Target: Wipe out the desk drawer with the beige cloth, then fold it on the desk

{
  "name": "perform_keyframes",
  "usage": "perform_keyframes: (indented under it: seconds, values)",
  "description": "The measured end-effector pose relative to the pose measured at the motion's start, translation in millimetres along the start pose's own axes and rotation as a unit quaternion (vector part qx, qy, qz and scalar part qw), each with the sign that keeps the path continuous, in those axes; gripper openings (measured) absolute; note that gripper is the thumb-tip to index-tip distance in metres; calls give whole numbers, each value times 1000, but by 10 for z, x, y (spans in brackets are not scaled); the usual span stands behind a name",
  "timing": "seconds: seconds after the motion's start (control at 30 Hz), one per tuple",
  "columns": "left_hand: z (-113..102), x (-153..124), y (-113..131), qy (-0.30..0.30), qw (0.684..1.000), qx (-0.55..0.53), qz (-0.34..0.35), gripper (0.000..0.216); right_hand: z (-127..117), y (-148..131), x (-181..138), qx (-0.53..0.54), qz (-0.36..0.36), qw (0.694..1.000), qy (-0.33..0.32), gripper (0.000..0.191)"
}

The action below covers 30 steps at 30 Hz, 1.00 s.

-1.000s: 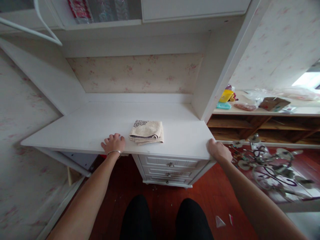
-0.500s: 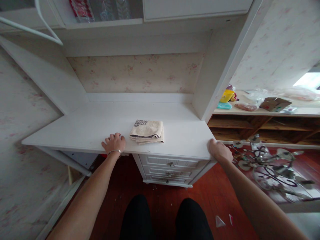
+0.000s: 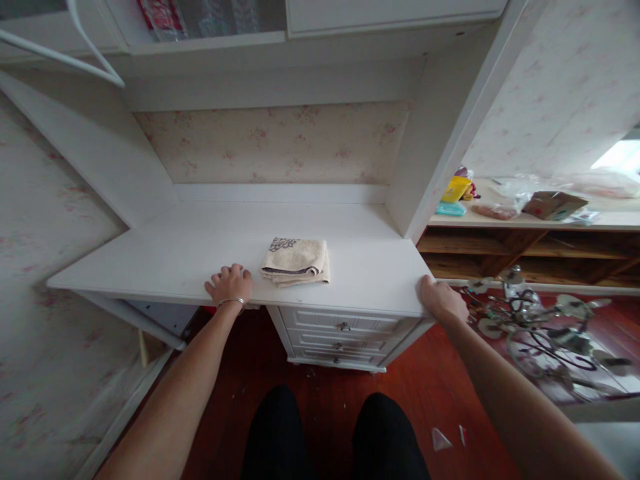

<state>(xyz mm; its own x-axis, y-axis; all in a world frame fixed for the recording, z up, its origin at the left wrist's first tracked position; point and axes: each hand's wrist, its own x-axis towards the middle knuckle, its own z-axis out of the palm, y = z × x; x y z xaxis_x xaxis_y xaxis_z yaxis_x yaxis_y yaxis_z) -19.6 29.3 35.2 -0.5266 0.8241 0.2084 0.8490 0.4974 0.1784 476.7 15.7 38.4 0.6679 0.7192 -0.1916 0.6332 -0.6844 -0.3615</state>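
A white desk (image 3: pixel 165 257) spans the view in front of me. My left hand (image 3: pixel 230 285), with a bracelet at the wrist, lies on the desktop by the front edge, its fingers spread and slightly bent. The right front corner of the desk is in my right hand (image 3: pixel 443 300), thumb on top and the other fingers curled over the side, partly hidden. Between the hands, closer to the left one, a folded beige cloth (image 3: pixel 296 259) with a dark printed pattern lies on the desktop, touched by neither hand.
Below the desktop stands a drawer unit (image 3: pixel 340 337) with small knobs. A hutch shelf (image 3: pixel 210 43) overhangs the back. To the right, a metal chandelier (image 3: pixel 555 333) sits beside a low wooden shelf (image 3: pixel 575 247) holding bags and a box. Plastic scraps (image 3: pixel 441 440) lie on the red floor.
The view has shifted very slightly. Both hands keep their places on the desk, and the folded cloth lies where it was.
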Motion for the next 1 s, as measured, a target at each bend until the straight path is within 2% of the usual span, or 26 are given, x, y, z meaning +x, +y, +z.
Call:
perform_keyframes:
  seconds: [0.37,0.7,0.77,0.87,1.0]
  values:
    - [-9,-7,9,3,1000,-2,-1,40,-5,-3,-29,-8,-16,1000,13,69]
    - [46,16,13,15,1000,2,-3,40,91,24,79,11,-4,999,30,65]
    - [37,14,18,15,1000,2,-5,41,103,35,76,54,-14,997,48,59]
    - [19,11,21,7,1000,-2,-6,42,129,141,19,151,-41,982,109,45]
    - [19,19,7,1,1000,-5,-2,44,335,509,-228,219,-42,960,167,38]
